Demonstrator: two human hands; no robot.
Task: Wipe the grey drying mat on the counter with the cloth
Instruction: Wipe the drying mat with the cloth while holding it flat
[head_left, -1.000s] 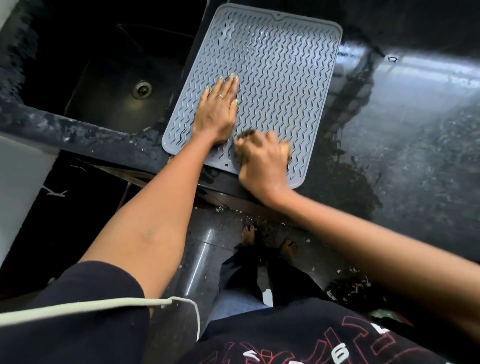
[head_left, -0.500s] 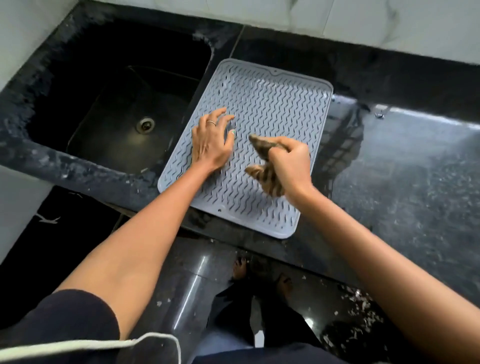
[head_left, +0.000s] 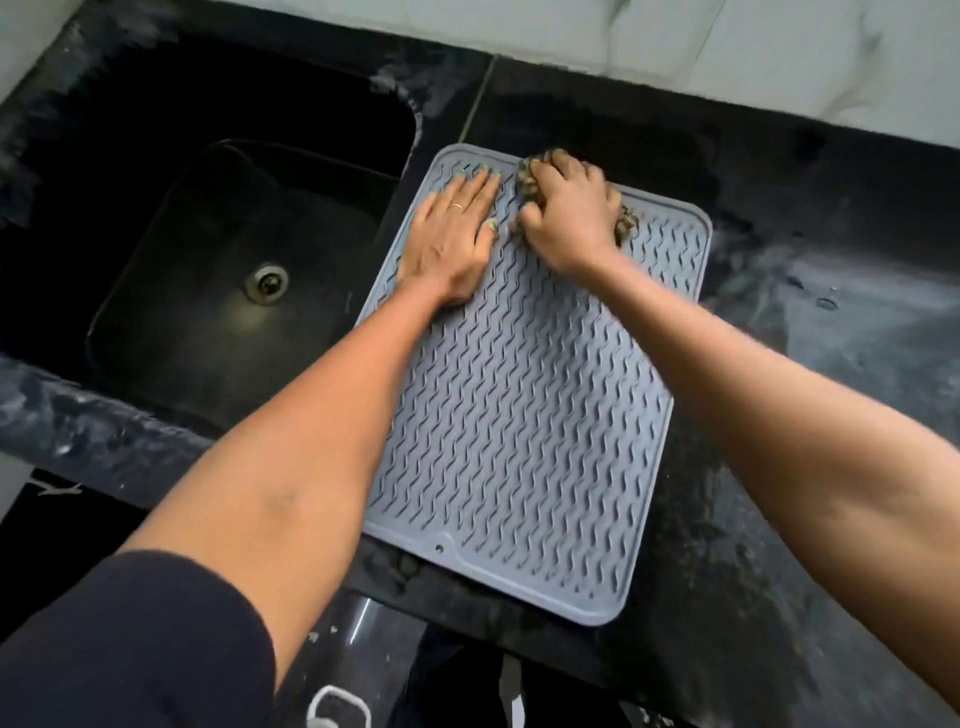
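The grey drying mat (head_left: 524, 415), ribbed with wavy grooves, lies on the black counter just right of the sink. My left hand (head_left: 449, 236) rests flat on the mat's far left part, fingers spread, a ring on one finger. My right hand (head_left: 569, 213) is beside it at the mat's far edge, closed on a brownish striped cloth (head_left: 531, 179) that it presses onto the mat. Bits of the cloth stick out at the fingertips and at the wrist side; the rest is hidden under the hand.
A black sink (head_left: 228, 280) with a metal drain (head_left: 267, 280) lies to the left. The dark stone counter (head_left: 810, 332) runs right and looks wet. A pale tiled wall (head_left: 727, 47) stands behind. The mat's near corner overhangs the counter's front edge.
My right hand has carried the cloth from the mat's near part, lifted it briefly, and now presses it at the far edge. My left hand has slid farther up the mat.
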